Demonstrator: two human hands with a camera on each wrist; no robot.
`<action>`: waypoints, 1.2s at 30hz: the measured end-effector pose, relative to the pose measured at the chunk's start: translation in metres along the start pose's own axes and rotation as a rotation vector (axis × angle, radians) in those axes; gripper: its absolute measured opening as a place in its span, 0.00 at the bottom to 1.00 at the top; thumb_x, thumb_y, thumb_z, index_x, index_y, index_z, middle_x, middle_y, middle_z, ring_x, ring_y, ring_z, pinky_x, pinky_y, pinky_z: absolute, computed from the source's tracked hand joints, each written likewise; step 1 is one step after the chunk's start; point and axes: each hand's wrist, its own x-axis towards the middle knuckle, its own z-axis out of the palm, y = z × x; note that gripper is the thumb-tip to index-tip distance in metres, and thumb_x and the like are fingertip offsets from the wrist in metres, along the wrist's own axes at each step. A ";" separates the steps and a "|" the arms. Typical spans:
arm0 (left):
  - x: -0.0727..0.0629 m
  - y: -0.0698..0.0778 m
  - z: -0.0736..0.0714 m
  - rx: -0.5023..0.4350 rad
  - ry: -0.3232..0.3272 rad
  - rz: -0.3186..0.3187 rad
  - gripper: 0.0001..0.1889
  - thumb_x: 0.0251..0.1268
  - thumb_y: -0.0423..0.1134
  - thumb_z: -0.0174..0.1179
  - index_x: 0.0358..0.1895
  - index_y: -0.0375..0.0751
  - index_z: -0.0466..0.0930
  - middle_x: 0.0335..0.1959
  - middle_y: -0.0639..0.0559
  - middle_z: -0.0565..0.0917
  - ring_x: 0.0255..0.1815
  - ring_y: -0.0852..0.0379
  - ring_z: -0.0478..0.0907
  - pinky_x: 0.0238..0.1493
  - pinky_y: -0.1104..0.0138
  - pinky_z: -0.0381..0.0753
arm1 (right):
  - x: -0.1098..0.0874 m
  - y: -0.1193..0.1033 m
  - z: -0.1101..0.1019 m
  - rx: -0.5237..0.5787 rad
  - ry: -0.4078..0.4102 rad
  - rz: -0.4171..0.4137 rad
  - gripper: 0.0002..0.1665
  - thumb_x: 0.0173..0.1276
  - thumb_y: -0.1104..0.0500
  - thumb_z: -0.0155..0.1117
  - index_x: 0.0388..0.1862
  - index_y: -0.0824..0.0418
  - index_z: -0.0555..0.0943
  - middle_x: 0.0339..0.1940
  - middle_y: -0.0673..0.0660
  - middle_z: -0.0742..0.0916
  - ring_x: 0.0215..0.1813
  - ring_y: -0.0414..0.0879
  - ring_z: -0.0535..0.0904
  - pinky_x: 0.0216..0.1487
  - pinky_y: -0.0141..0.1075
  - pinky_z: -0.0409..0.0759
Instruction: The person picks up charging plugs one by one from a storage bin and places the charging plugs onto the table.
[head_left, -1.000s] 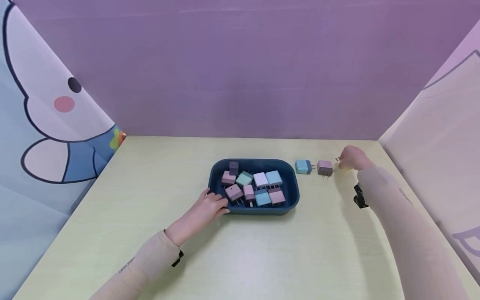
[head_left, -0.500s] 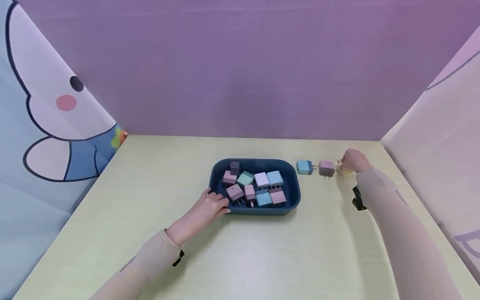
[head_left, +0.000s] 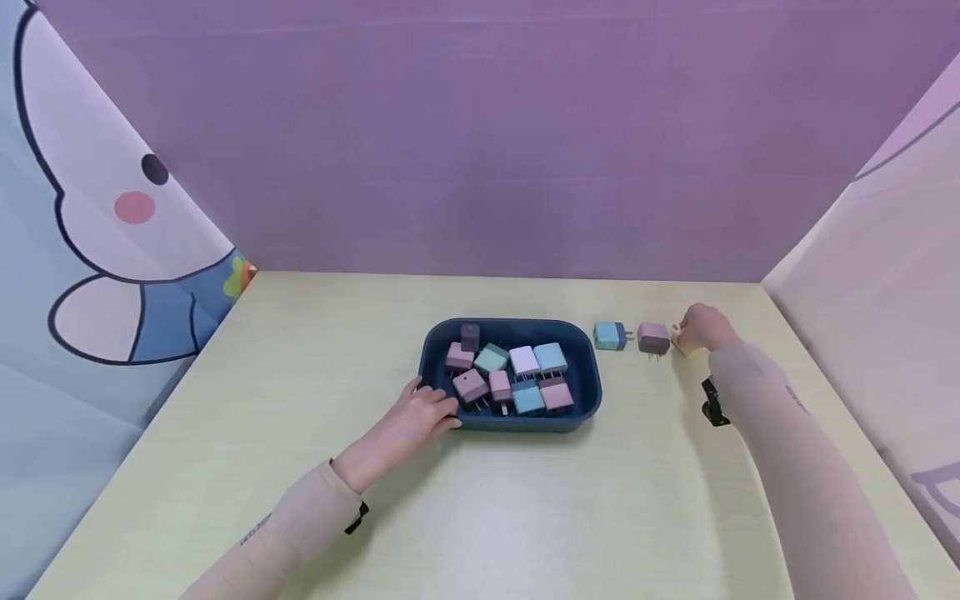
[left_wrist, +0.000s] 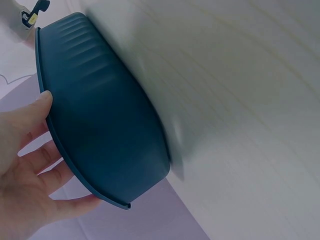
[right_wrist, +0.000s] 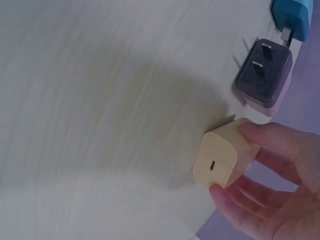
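Observation:
My left hand (head_left: 411, 417) holds the near left corner of a dark blue plastic bin (head_left: 517, 423); in the left wrist view the thumb (left_wrist: 44, 102) lies on the outer wall and the fingers reach over the rim. Inside the bin lie several charger plugs in pink, blue, green, white and purple. My right hand (head_left: 707, 327) pinches a pale yellow charger plug (right_wrist: 220, 160) at the table's far right. Its small port faces the right wrist camera. Beside it, to the left, sits a pink and dark grey charger plug (head_left: 653, 337), prongs toward me.
Left of the pink plug, a blue charger plug (head_left: 609, 335) lies with its prongs pointing right. A purple backdrop (head_left: 495, 150) rises behind the table (head_left: 480, 517), and printed cloth panels stand at both sides.
My right hand has shifted slightly toward me and stays on the yellow charger plug. The left hand and the bin have not visibly moved on the table.

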 end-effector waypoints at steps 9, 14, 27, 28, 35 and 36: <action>0.000 0.001 0.000 -0.006 0.008 0.004 0.06 0.54 0.39 0.60 0.25 0.44 0.74 0.22 0.55 0.75 0.29 0.55 0.75 0.51 0.44 0.65 | 0.001 0.001 0.003 0.010 -0.002 -0.009 0.22 0.52 0.66 0.55 0.44 0.81 0.71 0.48 0.77 0.74 0.48 0.69 0.70 0.49 0.54 0.69; 0.000 0.000 0.000 0.001 0.003 0.000 0.05 0.55 0.39 0.60 0.26 0.44 0.74 0.22 0.55 0.75 0.29 0.55 0.75 0.52 0.44 0.65 | 0.000 0.000 0.003 -0.003 -0.014 -0.003 0.23 0.55 0.65 0.54 0.46 0.80 0.70 0.49 0.76 0.74 0.50 0.69 0.69 0.51 0.55 0.67; 0.000 -0.001 0.001 -0.001 -0.001 -0.001 0.05 0.55 0.39 0.60 0.26 0.44 0.75 0.23 0.54 0.75 0.29 0.55 0.75 0.52 0.43 0.65 | -0.010 -0.016 -0.011 -0.099 0.018 -0.054 0.23 0.61 0.61 0.50 0.50 0.78 0.68 0.51 0.76 0.73 0.51 0.70 0.67 0.49 0.57 0.67; 0.000 -0.002 0.001 0.001 0.003 0.002 0.05 0.55 0.39 0.60 0.26 0.44 0.75 0.23 0.54 0.75 0.29 0.55 0.75 0.51 0.43 0.65 | -0.010 -0.020 -0.013 -0.113 0.018 -0.055 0.23 0.61 0.61 0.50 0.50 0.78 0.68 0.51 0.75 0.73 0.51 0.70 0.67 0.48 0.57 0.67; 0.000 -0.003 0.004 0.015 0.032 0.028 0.06 0.53 0.38 0.61 0.25 0.43 0.74 0.22 0.54 0.75 0.28 0.55 0.75 0.49 0.43 0.67 | -0.012 -0.046 -0.021 -0.166 0.009 -0.064 0.23 0.62 0.61 0.51 0.52 0.76 0.68 0.53 0.74 0.72 0.53 0.68 0.67 0.49 0.58 0.67; 0.000 -0.003 0.005 0.016 0.035 0.031 0.06 0.52 0.38 0.62 0.25 0.43 0.74 0.22 0.54 0.75 0.28 0.55 0.75 0.49 0.43 0.67 | -0.012 -0.050 -0.022 -0.164 0.008 -0.065 0.23 0.62 0.61 0.51 0.53 0.75 0.68 0.53 0.74 0.72 0.53 0.68 0.67 0.49 0.58 0.66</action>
